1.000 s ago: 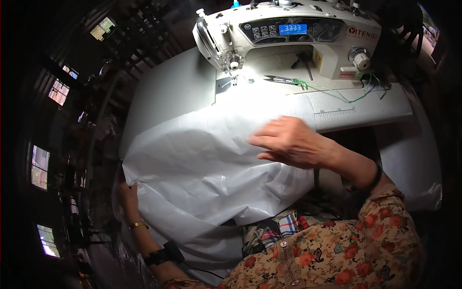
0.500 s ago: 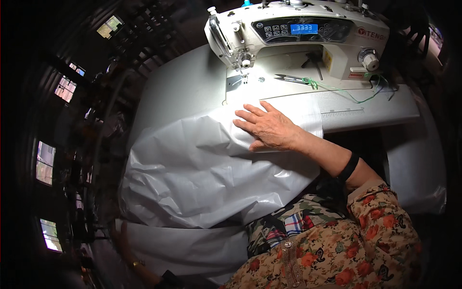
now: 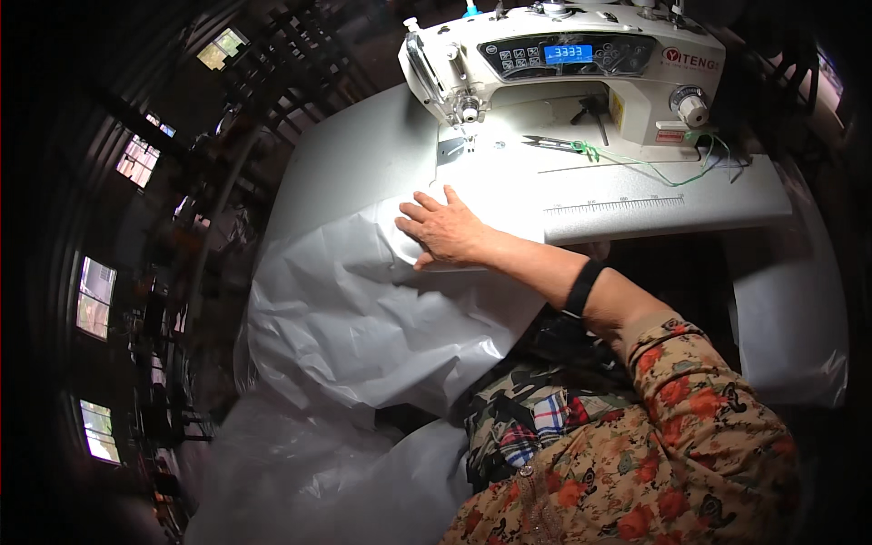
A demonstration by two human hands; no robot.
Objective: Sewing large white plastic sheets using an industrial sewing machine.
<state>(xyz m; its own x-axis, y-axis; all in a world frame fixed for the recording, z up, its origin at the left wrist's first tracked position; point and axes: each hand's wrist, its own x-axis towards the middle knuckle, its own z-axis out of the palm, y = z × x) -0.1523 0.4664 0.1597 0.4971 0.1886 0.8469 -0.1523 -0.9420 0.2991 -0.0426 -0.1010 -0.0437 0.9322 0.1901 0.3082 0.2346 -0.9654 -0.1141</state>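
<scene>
My right hand (image 3: 445, 232) lies flat, fingers spread, on a shiny white plastic sheet (image 3: 350, 318) and holds nothing. The creased sheet drapes over the front edge of the sewing table. More white sheeting (image 3: 300, 468) hangs down at the lower left, by my lap. Just beyond my fingertips stands a white sewing machine (image 3: 568, 77), its presser foot (image 3: 470, 143) under a bright lamp; no sheet lies under the foot. My left hand is out of sight.
Thread snips (image 3: 549, 143) with green thread lie on the machine bed, right of the needle. A ruler scale (image 3: 618, 204) runs along the table's front edge. Another pale sheet (image 3: 790, 318) hangs at the right. Dark racks and windows stand at the left.
My right hand has slid left over the table with the sheet under it. My left hand, at the lower left before, has gone from view, and the lower sheeting has shifted and bunched.
</scene>
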